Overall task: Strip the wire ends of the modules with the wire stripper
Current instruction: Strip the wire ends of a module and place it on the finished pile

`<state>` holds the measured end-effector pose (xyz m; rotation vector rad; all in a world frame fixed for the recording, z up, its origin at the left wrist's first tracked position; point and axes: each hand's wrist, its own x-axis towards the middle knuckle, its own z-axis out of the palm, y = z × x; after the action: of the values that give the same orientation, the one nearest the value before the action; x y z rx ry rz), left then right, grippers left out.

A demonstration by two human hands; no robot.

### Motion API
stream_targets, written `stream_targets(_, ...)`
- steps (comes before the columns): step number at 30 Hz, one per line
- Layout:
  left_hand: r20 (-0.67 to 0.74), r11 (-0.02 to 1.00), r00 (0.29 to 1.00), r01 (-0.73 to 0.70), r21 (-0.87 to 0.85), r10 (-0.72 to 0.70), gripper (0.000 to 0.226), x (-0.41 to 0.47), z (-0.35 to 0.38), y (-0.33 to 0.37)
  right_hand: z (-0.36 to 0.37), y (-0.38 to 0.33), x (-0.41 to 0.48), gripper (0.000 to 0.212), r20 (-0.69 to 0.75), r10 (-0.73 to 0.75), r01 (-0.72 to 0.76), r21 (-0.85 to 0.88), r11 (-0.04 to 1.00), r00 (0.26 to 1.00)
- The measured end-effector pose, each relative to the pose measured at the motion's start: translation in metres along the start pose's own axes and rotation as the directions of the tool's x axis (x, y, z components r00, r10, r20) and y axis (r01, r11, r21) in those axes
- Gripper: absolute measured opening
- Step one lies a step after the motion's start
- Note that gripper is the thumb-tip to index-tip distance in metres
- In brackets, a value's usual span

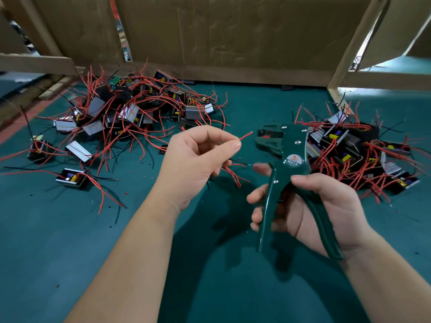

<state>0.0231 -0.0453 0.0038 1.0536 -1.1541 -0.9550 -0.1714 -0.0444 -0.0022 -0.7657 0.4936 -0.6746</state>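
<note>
My left hand (196,159) pinches a red wire (246,135) between thumb and forefinger, and the wire's end points right toward the stripper's jaws. More red and black wires hang below that hand; the module they belong to is hidden behind it. My right hand (310,206) grips the handles of a dark green wire stripper (289,169). Its jaws (268,138) stand apart, a short gap from the wire end. One pile of black modules with red wires (130,108) lies at the far left, another pile (354,148) at the right.
A teal mat (210,276) covers the table. Loose modules (72,178) lie at the left with small red insulation bits scattered near them. Cardboard walls (221,38) and wooden frame posts (349,54) close off the back.
</note>
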Motion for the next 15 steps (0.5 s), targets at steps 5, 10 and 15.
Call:
stream_targets(5,0.009,0.983,0.994,-0.110,0.147,0.110,0.018,0.0003,-0.0011,-0.0026,0.0018,0.0022,-0.0023,0.051,0.077,0.051,-0.045,-0.086,0.995,0.996)
stream_targets(10,-0.008,0.968,0.987,-0.155,0.199,0.160,0.017,0.0023,-0.0026,-0.0071,0.0025,0.0033,-0.0021,0.048,0.091,0.060,-0.050,-0.107,0.993,0.994)
stream_targets(15,-0.001,0.952,0.983,-0.176,0.249,0.182,0.018,0.0025,-0.0035,-0.0077,0.0035,0.0066,-0.0022,0.044,0.048,0.058,-0.050,-0.164,0.985,0.997)
